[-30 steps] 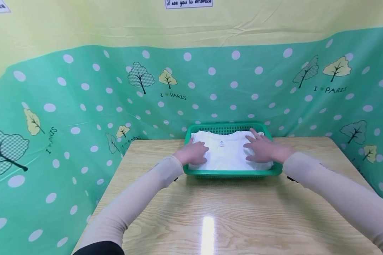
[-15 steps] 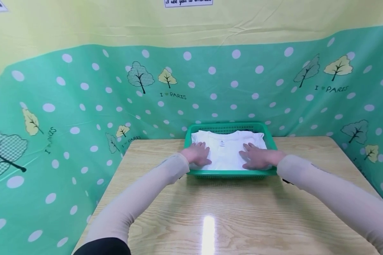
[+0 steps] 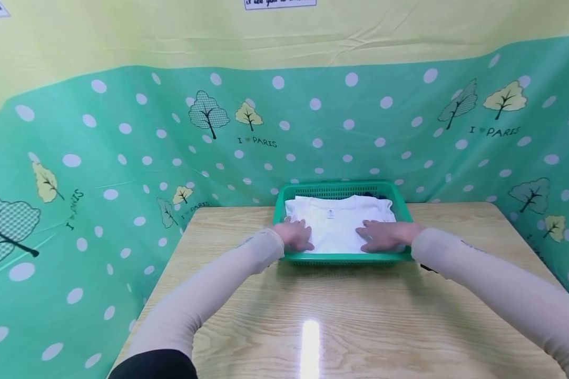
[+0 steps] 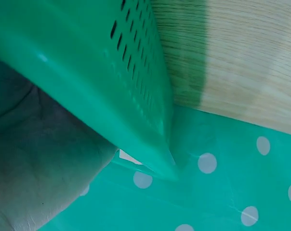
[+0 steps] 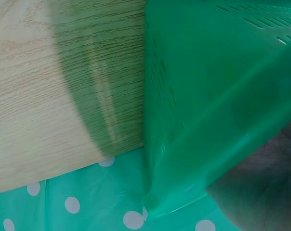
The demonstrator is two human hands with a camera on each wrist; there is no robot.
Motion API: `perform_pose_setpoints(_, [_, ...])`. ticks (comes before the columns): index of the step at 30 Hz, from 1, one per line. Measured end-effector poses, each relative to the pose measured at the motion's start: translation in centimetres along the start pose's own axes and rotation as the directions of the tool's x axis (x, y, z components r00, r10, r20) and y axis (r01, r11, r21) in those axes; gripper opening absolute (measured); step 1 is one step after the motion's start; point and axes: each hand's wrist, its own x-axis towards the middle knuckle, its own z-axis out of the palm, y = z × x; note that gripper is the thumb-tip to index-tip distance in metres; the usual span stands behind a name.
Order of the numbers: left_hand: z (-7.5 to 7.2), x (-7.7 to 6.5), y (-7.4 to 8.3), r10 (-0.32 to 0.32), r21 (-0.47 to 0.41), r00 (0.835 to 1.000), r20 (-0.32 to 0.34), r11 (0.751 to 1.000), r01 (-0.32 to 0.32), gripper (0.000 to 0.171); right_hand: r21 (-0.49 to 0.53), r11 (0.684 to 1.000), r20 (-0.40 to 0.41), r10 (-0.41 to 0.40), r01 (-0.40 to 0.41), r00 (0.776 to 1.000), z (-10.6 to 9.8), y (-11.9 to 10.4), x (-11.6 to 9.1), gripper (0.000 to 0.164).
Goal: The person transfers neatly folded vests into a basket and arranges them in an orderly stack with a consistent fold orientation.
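Note:
A folded white shirt, its neckline at the back with a small label inside, lies in a green plastic basket at the table's far side. On the shirt's left front part rests my left hand, fingers spread and relaxed. My right hand presses on the right front part, fingers pointing inward. In the left wrist view the basket crosses in front of my left hand, hiding its fingers. The right wrist view likewise shows the basket covering most of my right hand.
Pale wood-grain table extends in front of the basket, with a bright light reflection. A green polka-dot cloth hangs close behind the basket and along both sides. Small dark items show behind the shirt, too small to identify.
Both hands have shifted toward the near edge of the basket, the left slightly rightward. The right hand's fingers have drawn back from the shirt's upper right. The basket stays in place.

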Motion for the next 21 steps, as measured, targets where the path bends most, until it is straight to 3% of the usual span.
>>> perform_pose_setpoints(6, [0.0, 0.3, -0.2, -0.019, -0.046, 1.0, 0.004, 0.999, 0.019, 0.065, 0.004, 1.0, -0.015, -0.026, 0.026, 1.0, 0.0, 0.1, -0.1, 0.076])
perform_pose_setpoints(13, [-0.1, 0.6, 0.0, -0.003, 0.024, 0.999, -0.054, 1.0, 0.004, 0.057, 0.009, 0.999, -0.057, -0.049, 0.049, 0.997, -0.5, 0.2, -0.3, 0.076])
perform_pose_setpoints(21, [-1.2, 0.7, -0.4, -0.029, 0.062, 0.989, -0.147, 0.997, 0.038, 0.067, -0.004, 0.998, -0.166, -0.064, 0.064, 0.984, -2.4, -0.6, 0.9, 0.073])
